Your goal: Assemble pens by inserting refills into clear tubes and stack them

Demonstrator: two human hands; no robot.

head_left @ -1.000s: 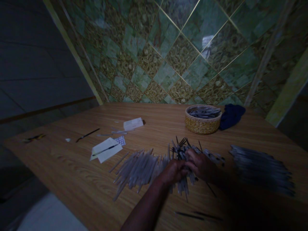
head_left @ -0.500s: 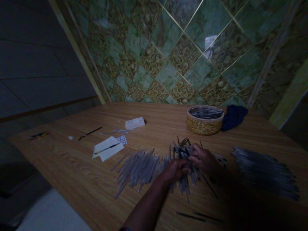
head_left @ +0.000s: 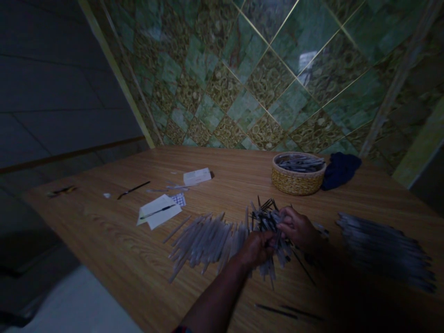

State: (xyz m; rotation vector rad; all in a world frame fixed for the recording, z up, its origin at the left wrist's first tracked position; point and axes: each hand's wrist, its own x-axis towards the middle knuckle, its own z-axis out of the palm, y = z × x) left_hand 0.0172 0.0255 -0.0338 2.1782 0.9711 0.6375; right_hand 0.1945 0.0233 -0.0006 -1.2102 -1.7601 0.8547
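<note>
The light is dim. My left hand [head_left: 257, 248] and my right hand [head_left: 297, 228] meet over a heap of thin dark sticks and pale tubes [head_left: 267, 222] on the wooden table [head_left: 114, 236]. Both hands have fingers closed among the sticks of that heap. A spread of pale tubes [head_left: 204, 240] lies just left of my left hand. A row of darker tubes [head_left: 385, 249] lies to the right of my right hand.
A woven basket [head_left: 298, 178] with more tubes stands at the back, a dark blue cloth [head_left: 342, 169] beside it. Papers with a pen [head_left: 159, 212], a small white box [head_left: 197, 176] and a dark stick [head_left: 133, 188] lie at left. Two loose sticks [head_left: 287, 312] lie near me.
My hands have shifted slightly within the heap, still working the same sticks. The view has drifted a little to the left.
</note>
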